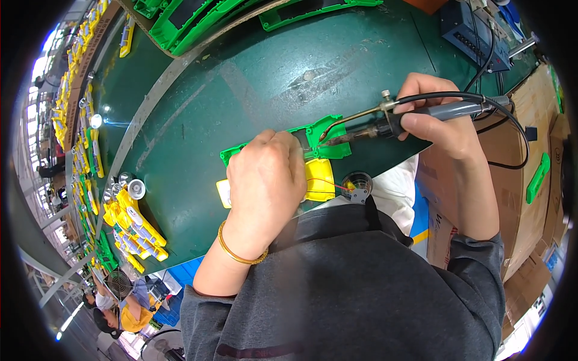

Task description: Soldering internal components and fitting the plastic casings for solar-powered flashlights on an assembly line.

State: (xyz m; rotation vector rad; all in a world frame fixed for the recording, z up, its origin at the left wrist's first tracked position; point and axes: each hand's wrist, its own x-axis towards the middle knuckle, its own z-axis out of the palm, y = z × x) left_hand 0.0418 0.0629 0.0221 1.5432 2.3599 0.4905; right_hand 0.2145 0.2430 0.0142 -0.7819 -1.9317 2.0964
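Note:
My right hand (436, 114) grips a soldering iron (451, 111) with a thin curved metal feed tube (355, 115) fixed along it. The iron's tip touches or nearly touches the inside of a green plastic shell half (330, 129), near its wider end. Over the shell's middle, my left hand (271, 165) is closed with its fingers curled down; the fingertips are hidden. Under and beside that hand lies a yellow plastic shell (320, 180). Thin red and black wires run from it to a round lamp head (357, 185) near the table's front edge.
Several yellow lamp bodies (135, 225) are piled on the green table (198, 132) at left. A cardboard box (211, 33) holding green shells stands at the back. A blue control unit (472, 36) sits far right, cables trailing. Cardboard boxes (512, 198) stand at right; people (129, 310) sit lower left.

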